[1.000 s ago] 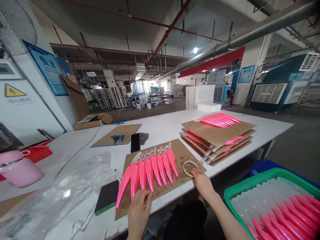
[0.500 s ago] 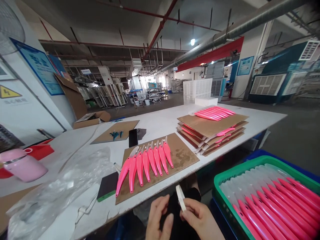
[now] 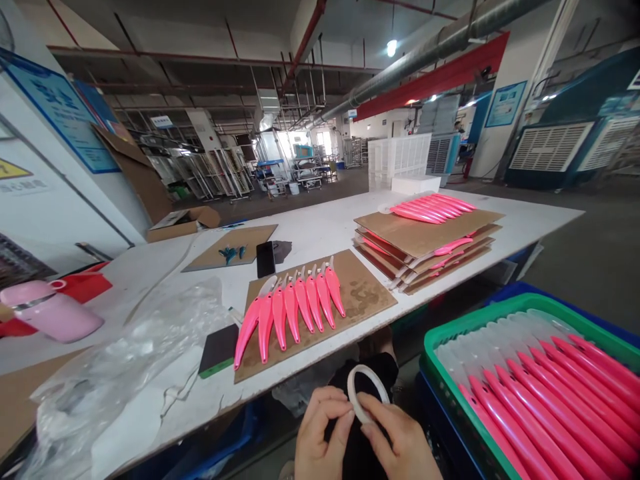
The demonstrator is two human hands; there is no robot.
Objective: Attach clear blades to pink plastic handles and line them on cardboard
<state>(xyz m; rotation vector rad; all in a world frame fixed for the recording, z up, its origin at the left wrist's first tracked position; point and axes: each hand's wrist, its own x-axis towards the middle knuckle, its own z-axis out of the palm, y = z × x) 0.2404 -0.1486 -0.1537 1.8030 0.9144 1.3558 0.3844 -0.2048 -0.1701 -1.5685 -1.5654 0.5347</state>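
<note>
Gripping a tape roll (image 3: 351,389), probably light and stiffish, best taken by the rim, at right with the right hand (image 3: 401,432) and at left with the left hand (image 3: 312,428), nearer than the table (image 3: 310,223).

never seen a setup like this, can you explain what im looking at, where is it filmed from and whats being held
There is no machine here: these are a person's own bare hands, filmed by a camera worn on the head, looking forward and down. The right hand holds a pale ring, which looks like a roll of tape. The left hand has its fingertips at the ring's edge; whether they pinch it is hard to tell.

On the white table lie a row of pink fish-shaped pieces on cardboard, a phone, clear plastic and a stack of cardboard sheets with more pink pieces. Beside the table, at right, a green tray holds others.
</note>
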